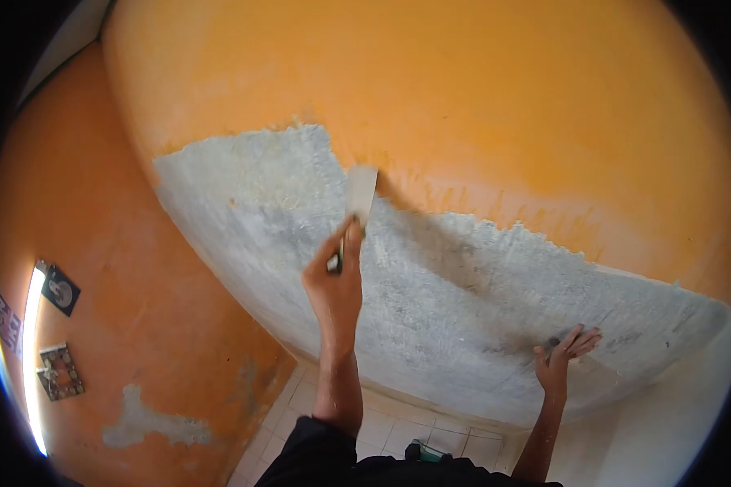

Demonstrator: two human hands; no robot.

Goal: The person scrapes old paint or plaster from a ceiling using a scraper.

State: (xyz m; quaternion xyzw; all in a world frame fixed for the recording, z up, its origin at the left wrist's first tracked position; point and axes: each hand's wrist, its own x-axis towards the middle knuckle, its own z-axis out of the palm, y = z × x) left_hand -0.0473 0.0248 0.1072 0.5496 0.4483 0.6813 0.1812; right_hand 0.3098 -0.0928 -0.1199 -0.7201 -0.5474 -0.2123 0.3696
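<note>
Orange wall (479,97), one left hand (333,272) gripping one scraper (361,193), one right hand (562,361) open.

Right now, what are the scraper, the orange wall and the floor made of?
The scraper's blade looks like smooth, thin metal because it's flat and pale grey, though blur leaves plastic possible. The orange wall seems to be painted plaster: rough grey shows where the colour ends. The floor looks like pale ceramic tile, since straight lines split it into squares.
</note>
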